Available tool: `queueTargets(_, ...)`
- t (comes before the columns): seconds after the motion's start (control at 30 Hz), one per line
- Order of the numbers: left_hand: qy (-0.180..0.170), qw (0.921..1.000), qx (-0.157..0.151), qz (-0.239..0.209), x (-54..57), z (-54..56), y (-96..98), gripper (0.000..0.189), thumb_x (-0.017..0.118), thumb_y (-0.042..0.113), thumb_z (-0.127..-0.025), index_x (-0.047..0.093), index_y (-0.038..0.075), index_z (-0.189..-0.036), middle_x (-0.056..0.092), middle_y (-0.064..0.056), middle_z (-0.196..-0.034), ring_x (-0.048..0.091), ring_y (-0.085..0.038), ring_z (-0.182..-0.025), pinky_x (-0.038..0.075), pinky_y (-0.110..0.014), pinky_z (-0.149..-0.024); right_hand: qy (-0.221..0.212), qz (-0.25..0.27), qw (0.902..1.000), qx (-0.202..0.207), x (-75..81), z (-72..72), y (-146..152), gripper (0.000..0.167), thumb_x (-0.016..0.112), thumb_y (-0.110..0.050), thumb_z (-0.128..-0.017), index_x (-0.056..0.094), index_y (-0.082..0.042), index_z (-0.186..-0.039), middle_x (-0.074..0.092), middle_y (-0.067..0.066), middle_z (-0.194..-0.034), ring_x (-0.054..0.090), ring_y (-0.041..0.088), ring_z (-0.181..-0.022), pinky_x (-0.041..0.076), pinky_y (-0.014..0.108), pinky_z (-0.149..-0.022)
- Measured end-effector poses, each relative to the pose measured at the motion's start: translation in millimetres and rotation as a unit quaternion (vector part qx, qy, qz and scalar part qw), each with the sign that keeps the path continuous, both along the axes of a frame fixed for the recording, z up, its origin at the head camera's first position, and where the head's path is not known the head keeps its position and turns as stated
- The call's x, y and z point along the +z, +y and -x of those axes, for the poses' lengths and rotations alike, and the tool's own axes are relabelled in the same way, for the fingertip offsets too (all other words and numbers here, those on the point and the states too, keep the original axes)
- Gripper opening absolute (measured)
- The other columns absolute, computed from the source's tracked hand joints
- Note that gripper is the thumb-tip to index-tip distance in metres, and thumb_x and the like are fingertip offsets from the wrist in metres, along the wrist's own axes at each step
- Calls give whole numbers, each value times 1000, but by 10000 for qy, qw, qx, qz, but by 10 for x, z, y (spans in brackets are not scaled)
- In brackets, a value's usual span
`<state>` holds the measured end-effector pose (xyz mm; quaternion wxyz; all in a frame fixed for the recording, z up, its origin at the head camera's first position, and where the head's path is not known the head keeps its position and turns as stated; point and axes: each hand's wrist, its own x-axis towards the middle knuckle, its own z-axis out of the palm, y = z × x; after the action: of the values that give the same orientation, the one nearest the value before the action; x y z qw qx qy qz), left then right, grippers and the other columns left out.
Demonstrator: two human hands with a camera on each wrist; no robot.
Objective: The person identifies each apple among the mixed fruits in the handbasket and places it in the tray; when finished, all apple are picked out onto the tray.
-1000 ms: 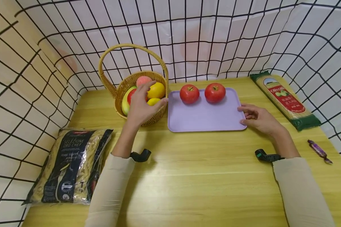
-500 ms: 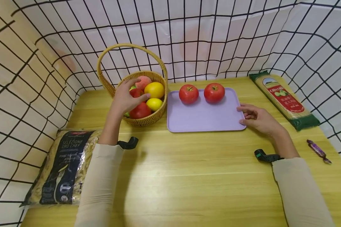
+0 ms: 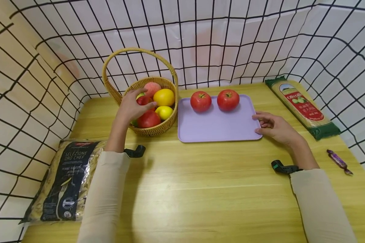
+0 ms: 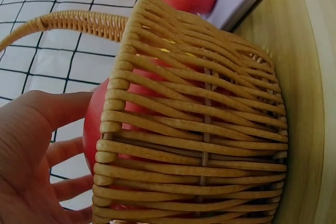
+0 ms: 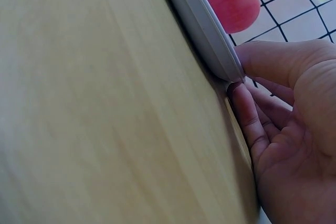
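In the head view my left hand (image 3: 131,106) is over the left side of a wicker basket (image 3: 156,130), fingers spread and thumb extended. The basket holds a round red fruit (image 3: 149,119), a lemon (image 3: 164,113), a bigger yellow fruit (image 3: 164,98) and a pink peach (image 3: 152,89); the hand hides part of the contents. From the left wrist, its fingertips reach over the rim beside a red fruit (image 4: 93,124). My right hand (image 3: 276,127) pinches the right edge of a lilac tray (image 3: 219,130), thumb at the rim. Two red apples (image 3: 201,101) sit along the tray's back.
A bag of penne (image 3: 68,179) lies at the left, partly behind the left sleeve. At the right are a green-ended pasta packet (image 3: 302,106) and a purple wrapped candy (image 3: 339,162). Black wire grid panels (image 3: 200,44) border the wooden table (image 3: 200,192) at the back and sides.
My left hand has moved left from the basket's middle to its left side, uncovering the red fruit and lemon. The right hand stays at the tray's edge.
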<state>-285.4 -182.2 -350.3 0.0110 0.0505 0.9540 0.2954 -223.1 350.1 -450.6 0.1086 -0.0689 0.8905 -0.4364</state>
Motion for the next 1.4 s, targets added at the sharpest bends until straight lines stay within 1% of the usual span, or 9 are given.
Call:
queueTargets(0.23,-234,9996,-62,109,-3,70,-2,77,69,58,-91,48,17,-153,34,-18,-165,26,-42,-154,29,-67,-119,-80,73,9999,-72,32,11,-4,54,71,-14,-98,53,-10,-150,33,7,-165,44,19,-110,42,10,-82)
queueTargets(0.43,-277,9993,-105,212,-9,115,6,72,68,56,-93,53,14,-149,40,-18,-161,30,-42,-151,32,-67,-118,-66,131,9999,-68,39,4,-2,54,71,-14,-98,54,-9,-149,32,7,-166,45,17,-108,42,11,-81)
queueTargets(0.53,-282,9992,-126,252,-14,120,10,67,68,52,-94,55,13,-147,46,-19,-157,37,-42,-146,37,-66,-115,-49,172,9998,-54,36,-8,-6,54,72,-14,-98,54,-9,-149,32,8,-166,45,16,-107,42,11,-81)
queueTargets(0.67,-409,9985,-114,350,-32,129,14,65,68,48,-95,54,13,-148,50,-20,-152,46,-40,-136,44,-63,-110,-28,126,9999,0,30,-30,-9,54,72,-16,-98,54,-8,-149,32,9,-167,45,16,-106,42,12,-81)
queueTargets(0.9,-551,9972,-124,496,-52,168,43,67,69,48,-94,53,13,-148,54,-20,-145,50,-40,-126,49,-60,-103,-121,38,9999,-73,12,-49,-1,54,71,-16,-99,54,-10,-149,32,8,-167,45,18,-108,43,11,-81)
queueTargets(1.1,-724,9957,147,566,-34,194,69,74,73,51,-90,51,14,-150,54,-20,-145,52,-40,-123,52,-59,-100,-177,4,9998,-104,-14,-22,15,54,70,-16,-99,53,-11,-150,31,7,-167,45,17,-110,43,11,-81)
queueTargets(1.2,-798,9944,334,600,-13,205,73,80,75,53,-87,49,15,-152,53,-20,-147,52,-41,-124,51,-60,-101,-137,-1,9999,-73,-6,-12,14,54,70,-15,-99,53,-10,-150,30,8,-168,45,18,-110,43,11,-81)
queueTargets(1.3,-899,9936,487,476,-11,214,52,85,79,53,-84,47,16,-154,52,-20,-148,52,-41,-124,50,-61,-102,-138,-27,9999,-66,7,-5,0,54,70,-16,-99,53,-11,-150,30,8,-168,45,18,-110,43,10,-81)
queueTargets(1.4,-998,9932,535,274,-19,222,27,88,82,51,-82,46,17,-155,52,-20,-146,53,-40,-122,52,-60,-101,-107,-41,9999,-68,4,3,-12,54,70,-16,-99,53,-11,-150,33,8,-166,46,18,-110,43,9,-82)
